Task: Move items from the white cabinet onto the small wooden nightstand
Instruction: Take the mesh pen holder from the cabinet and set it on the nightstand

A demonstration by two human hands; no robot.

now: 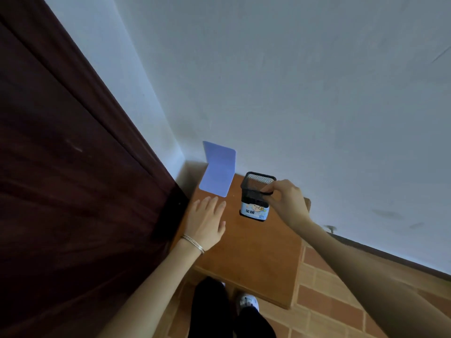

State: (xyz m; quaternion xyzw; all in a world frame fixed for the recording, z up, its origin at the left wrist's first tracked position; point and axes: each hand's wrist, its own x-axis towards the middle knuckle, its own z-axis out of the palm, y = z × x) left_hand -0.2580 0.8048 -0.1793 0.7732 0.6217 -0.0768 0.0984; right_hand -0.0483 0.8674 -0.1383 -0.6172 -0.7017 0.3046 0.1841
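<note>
The small wooden nightstand (258, 259) stands in the corner below me. A black mesh pen holder (255, 198) with a blue label is upright at the back of its top. My right hand (286, 203) pinches the holder's near rim with thumb and fingers. Whether the holder rests on the wood or hangs just above it I cannot tell. A folded blue-purple sheet (218, 170) stands at the back left, leaning against the wall. My left hand (207, 222) lies flat with straight fingers on the nightstand's left part, just in front of the sheet. The white cabinet is out of view.
A dark wooden panel (73, 179) rises close on the left of the nightstand. A white wall (317, 93) runs behind it. Brick-patterned floor (341, 301) lies to the right, and my legs and shoes (246, 303) are at the nightstand's front edge.
</note>
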